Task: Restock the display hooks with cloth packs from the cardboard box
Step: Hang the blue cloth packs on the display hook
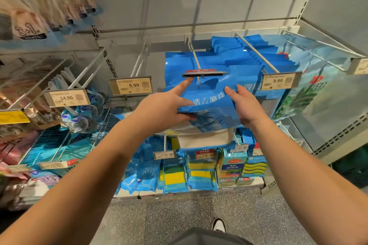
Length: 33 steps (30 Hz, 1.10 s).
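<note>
A blue cloth pack (211,101) with white lettering hangs at the tip of a metal display hook (194,57). My left hand (165,105) grips its left edge, with the index finger stretched up to the flipped-up price tag holder (204,73) at the hook's end. My right hand (245,105) pinches the pack's right edge. Behind it, several more blue packs (215,61) fill the same hook. The cardboard box is not in view.
A neighbouring hook (256,53) to the right holds several blue packs behind a 9.99 tag (278,81). An empty hook with a 9.99 tag (131,85) stands to the left. Sponges and glove packs (179,173) hang below. My shoe (219,225) is on the speckled floor.
</note>
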### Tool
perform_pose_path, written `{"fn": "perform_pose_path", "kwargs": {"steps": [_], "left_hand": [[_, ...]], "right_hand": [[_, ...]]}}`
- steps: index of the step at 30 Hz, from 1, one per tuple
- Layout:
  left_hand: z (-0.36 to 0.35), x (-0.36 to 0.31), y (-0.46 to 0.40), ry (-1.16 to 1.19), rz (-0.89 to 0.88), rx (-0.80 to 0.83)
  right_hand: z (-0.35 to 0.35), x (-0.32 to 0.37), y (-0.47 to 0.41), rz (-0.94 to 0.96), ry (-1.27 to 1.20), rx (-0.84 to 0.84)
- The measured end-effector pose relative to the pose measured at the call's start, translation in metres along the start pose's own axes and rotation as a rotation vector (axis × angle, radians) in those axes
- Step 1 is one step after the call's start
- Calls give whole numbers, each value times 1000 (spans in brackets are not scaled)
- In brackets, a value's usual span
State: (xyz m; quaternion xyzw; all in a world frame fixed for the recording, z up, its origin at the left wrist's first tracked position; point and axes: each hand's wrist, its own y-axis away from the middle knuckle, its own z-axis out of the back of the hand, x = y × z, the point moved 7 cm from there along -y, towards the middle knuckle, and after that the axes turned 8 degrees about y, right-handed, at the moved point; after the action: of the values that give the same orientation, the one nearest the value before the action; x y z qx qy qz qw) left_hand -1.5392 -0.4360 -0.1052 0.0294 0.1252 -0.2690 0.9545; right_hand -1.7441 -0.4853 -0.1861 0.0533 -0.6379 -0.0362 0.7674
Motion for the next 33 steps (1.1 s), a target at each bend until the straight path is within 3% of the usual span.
{"fn": "perform_pose_path", "kwargs": {"steps": [21, 33], "left_hand": [[2, 6, -4, 21, -17, 30], [-1, 13, -4, 105, -13, 30]], "right_hand": [[-10, 30, 13, 25, -168, -50], [-10, 4, -28, -27, -205, -74]]}}
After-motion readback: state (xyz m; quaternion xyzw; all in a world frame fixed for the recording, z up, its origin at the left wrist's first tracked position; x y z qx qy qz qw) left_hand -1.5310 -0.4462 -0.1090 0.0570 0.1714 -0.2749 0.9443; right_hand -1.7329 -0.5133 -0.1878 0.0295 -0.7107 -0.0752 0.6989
